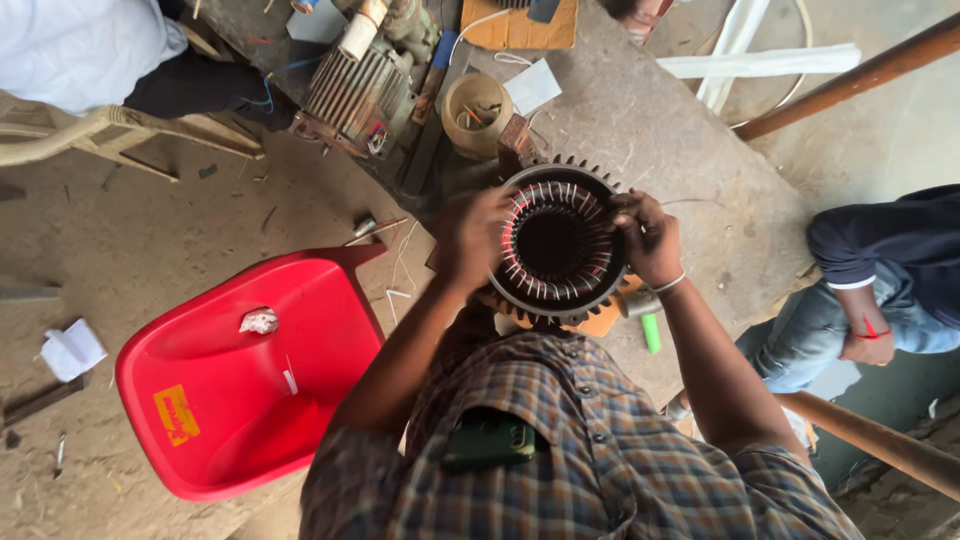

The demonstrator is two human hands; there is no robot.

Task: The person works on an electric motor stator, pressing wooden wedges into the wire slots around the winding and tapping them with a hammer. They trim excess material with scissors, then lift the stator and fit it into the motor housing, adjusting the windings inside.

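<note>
On the grey counter (690,150): one red plastic chair (250,380) just left of it on the floor, one finned motor (360,90) at the far edge. Near edge, one ring-shaped stator (557,245), bore axis pointing up toward the camera, copper windings lining the slots. Left hand (470,240) gripping its left rim, right hand (648,238) clasped on the right rim.

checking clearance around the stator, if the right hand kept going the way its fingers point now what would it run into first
The right hand grips the rim of the round motor stator, fingers pointing inward across it. It would likely meet the copper windings inside first; depth is unclear.
</note>
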